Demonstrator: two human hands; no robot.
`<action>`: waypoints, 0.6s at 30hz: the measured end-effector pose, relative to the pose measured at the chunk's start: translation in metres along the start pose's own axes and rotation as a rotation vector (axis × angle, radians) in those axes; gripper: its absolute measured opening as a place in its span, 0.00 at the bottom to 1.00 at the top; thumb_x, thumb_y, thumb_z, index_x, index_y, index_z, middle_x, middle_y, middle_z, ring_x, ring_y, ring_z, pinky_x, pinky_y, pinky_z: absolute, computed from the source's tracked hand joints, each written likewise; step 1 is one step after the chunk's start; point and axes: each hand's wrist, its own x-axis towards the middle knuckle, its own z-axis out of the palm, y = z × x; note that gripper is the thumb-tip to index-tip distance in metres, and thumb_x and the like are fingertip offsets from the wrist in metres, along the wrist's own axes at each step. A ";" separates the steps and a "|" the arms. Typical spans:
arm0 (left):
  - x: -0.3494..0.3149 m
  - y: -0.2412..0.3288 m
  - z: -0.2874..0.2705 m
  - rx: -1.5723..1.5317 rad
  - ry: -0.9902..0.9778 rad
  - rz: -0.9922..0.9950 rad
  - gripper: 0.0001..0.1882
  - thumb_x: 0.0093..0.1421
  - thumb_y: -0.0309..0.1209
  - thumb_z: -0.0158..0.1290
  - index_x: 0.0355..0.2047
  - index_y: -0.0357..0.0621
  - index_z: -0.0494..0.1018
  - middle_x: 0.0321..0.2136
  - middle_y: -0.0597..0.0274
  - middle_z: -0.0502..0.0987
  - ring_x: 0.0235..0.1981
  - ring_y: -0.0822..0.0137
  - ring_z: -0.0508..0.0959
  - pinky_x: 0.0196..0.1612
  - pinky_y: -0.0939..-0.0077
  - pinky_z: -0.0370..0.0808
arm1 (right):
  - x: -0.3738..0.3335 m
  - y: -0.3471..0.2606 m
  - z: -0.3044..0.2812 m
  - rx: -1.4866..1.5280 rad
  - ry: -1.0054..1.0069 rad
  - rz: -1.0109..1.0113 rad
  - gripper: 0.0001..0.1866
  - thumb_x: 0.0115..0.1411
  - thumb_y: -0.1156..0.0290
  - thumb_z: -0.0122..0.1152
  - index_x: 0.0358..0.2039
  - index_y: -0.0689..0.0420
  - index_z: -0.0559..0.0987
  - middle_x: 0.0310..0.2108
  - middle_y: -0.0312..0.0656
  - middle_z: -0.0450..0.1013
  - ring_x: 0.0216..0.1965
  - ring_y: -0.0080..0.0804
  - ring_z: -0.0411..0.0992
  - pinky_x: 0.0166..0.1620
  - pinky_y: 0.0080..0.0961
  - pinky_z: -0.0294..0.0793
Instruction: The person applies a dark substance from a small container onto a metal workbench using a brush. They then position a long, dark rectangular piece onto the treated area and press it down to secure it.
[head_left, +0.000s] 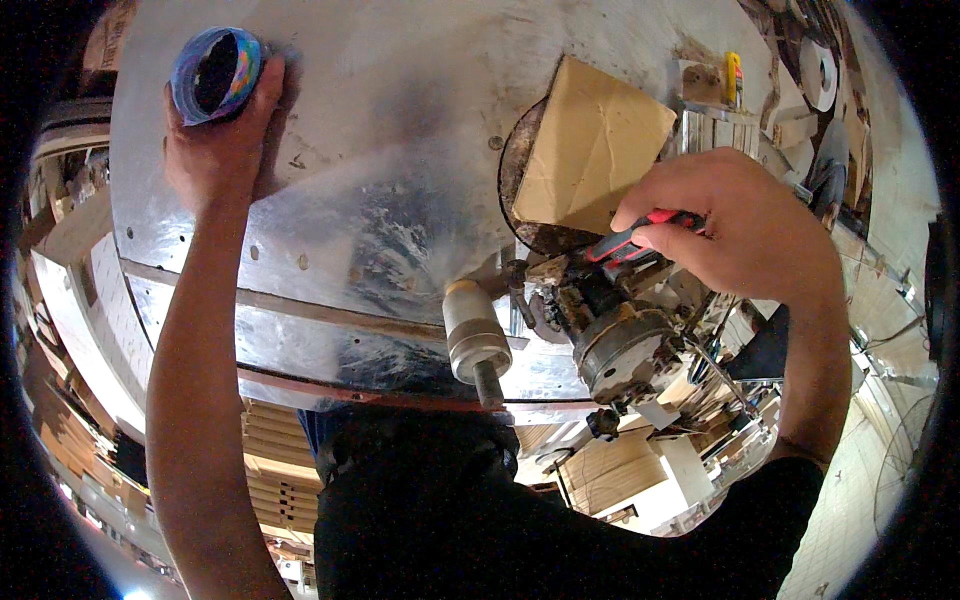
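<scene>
At the far left of the metal table [330,150], my left hand [215,155] is closed around a blue, ring-shaped roll of tape [184,85] with a multicoloured inner wall and a dark middle. My right hand [735,225] grips a red and black utility knife [628,238], pointing left above a grimy machine part. Whether its blade is out, I cannot make out. Just beyond the knife, a folded piece of brown cardboard [590,140] lies over a round dark plate [520,165].
A cylindrical motor-like unit [625,350] and a white and metal cylinder [470,325] stand at the table's near edge. A small yellow box [735,80] and a white roll [818,75] are at the far right. Stacked wooden pieces [275,470] show below the table.
</scene>
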 end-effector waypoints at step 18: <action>0.003 -0.012 0.007 -0.023 0.014 0.038 0.58 0.39 0.76 0.75 0.62 0.49 0.79 0.50 0.46 0.89 0.53 0.43 0.88 0.58 0.48 0.83 | -0.010 0.000 0.010 -0.132 -0.006 -0.070 0.07 0.66 0.70 0.70 0.42 0.56 0.88 0.42 0.44 0.87 0.45 0.52 0.84 0.51 0.47 0.81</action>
